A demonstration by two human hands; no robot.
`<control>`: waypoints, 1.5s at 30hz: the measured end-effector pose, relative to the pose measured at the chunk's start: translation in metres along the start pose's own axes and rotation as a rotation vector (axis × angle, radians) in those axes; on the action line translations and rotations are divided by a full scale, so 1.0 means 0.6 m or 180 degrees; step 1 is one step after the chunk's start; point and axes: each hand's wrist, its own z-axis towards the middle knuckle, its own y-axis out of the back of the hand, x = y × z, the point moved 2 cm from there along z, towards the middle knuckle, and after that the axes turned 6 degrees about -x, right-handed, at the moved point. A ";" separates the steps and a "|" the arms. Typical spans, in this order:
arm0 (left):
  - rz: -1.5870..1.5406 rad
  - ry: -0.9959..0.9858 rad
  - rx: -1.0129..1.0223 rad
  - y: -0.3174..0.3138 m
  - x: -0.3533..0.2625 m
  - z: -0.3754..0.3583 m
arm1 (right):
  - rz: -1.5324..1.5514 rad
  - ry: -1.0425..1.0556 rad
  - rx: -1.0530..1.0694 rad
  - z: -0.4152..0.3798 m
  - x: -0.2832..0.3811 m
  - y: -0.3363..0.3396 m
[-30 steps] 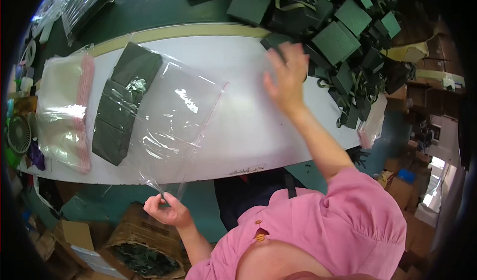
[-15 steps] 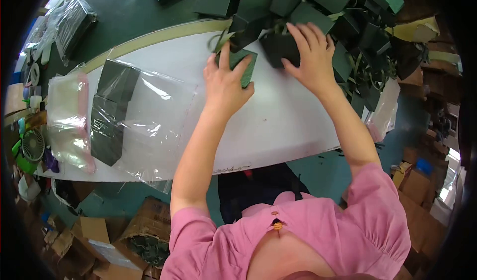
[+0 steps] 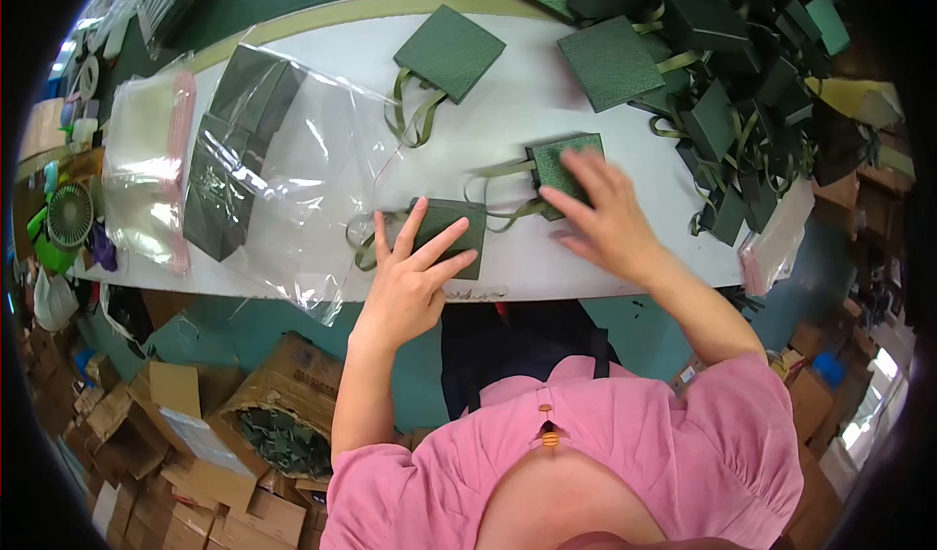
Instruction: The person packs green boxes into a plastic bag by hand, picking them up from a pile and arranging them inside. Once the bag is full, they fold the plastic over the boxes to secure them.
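Note:
My left hand (image 3: 410,282) lies with spread fingers on a dark green box (image 3: 470,220) with ribbon loops, near the front of the white table (image 3: 527,62). Over another green ribboned box (image 3: 552,171), my right hand (image 3: 617,220) is blurred, its thumb and fingers apart at the box's right side. Behind them lie a green box (image 3: 451,50) with a loose ribbon loop and a flat-lying green box (image 3: 611,62). To the left, a clear plastic bag (image 3: 322,174) holds several dark green boxes (image 3: 223,160).
A heap of green ribboned boxes (image 3: 717,125) fills the back right. Stacked clear bags (image 3: 146,174) lie at the left, near a small green fan (image 3: 68,213). Cardboard boxes (image 3: 278,379) stand on the floor. More plastic bags (image 3: 778,238) lie at the right edge.
Both hands have come from the back towards the front edge. Several green boxes now lie separated from the heap on the white surface. The view has shifted slightly.

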 end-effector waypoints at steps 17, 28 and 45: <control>-0.0845 0.1200 -0.2160 -0.047 0.001 -0.160 | 0.1065 -0.0195 -0.0544 0.037 0.177 -0.134; 0.1785 0.1623 -0.2436 0.062 0.115 -0.137 | -0.0553 0.0260 0.0909 0.160 0.160 0.063; -0.0262 0.2992 -0.2819 -0.015 0.164 -0.226 | 0.0787 -0.0338 -0.1654 0.380 0.249 -0.244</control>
